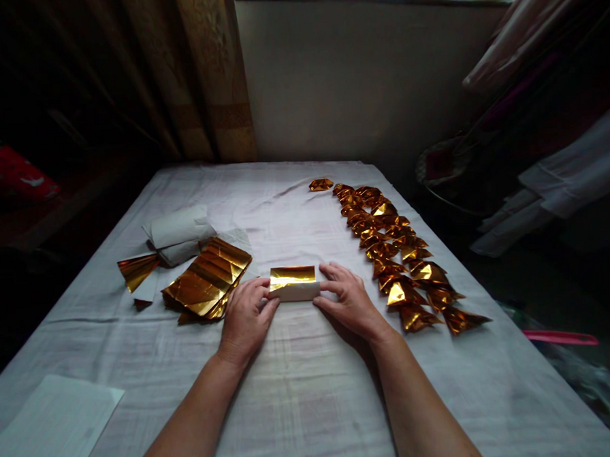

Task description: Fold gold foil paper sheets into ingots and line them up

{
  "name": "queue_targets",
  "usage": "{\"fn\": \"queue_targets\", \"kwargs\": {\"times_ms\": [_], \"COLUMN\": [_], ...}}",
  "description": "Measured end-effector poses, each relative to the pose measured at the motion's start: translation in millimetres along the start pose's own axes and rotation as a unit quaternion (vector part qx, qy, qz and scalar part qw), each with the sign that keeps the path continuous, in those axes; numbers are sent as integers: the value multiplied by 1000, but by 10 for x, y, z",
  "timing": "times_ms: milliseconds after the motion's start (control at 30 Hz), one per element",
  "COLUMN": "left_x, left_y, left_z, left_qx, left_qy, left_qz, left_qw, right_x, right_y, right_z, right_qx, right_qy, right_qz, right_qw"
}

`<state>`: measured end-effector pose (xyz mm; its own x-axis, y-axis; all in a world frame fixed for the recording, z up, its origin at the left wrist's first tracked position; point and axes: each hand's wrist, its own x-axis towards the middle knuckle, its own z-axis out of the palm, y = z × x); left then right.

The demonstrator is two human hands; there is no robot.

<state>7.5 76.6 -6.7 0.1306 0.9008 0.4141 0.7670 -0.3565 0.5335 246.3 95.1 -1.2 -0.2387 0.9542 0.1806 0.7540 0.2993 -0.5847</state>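
A sheet of gold foil paper [293,275] lies in the middle of the table, its near edge folded up so a pale backing strip faces me. My left hand [245,317] grips the left end of this sheet between thumb and fingers. At the right end, my right hand [350,300] pinches it the same way. Just left of my left hand is a stack of gold foil sheets [210,278]. To the right of my right hand stand two rows of folded gold foil ingots [382,248], with a single ingot [320,185] at the far end.
The table has a pale checked cloth [304,406]. Crumpled white paper [180,231] and a loose gold piece [137,270] lie at left, a white sheet [52,433] at front left. Behind are a curtain [218,76] and a wall [328,77]; clothes [577,159] hang at right.
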Motion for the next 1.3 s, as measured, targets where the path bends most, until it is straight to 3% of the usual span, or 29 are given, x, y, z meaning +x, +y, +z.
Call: {"fn": "queue_targets", "kwargs": {"times_ms": [133,267,500,667,767,833,933,1033,1133,1233,1300], "left_x": [25,42,38,48,55,53,34,12,9,16,17], "left_y": [-18,17,66,61,60,64,81,106,131,151,160], "left_z": [-13,-52,-28,-35,-62,-68,-53,-33,-32,-45,-51], "left_qx": [-40,-77,-227,-202,-136,-103,-61,-11,14,27,35], "left_qy": [11,23,74,81,99,72,-21,-99,-131,-145,-152], "left_qz": [0,-50,-160,-148,-77,9,98,97,81,73,69], "left_qw": [999,996,958,965,983,992,993,990,988,986,985], "right_x": [17,35,29,40,39,35,36,48,55,33,7], "right_y": [2,-93,-349,-305,-242,-216,-191,-153,-95,-50,-36], "right_z": [33,8,-73,-3,31,49,75,78,28,-77,-156], "right_qx": [30,77,224,165,90,47,20,26,72,179,261], "right_qy": [38,60,42,77,79,71,69,82,66,-28,-105], "right_qz": [-39,-58,22,83,109,114,122,138,136,102,77], "right_qw": [998,994,973,980,987,990,990,987,986,978,956]}}
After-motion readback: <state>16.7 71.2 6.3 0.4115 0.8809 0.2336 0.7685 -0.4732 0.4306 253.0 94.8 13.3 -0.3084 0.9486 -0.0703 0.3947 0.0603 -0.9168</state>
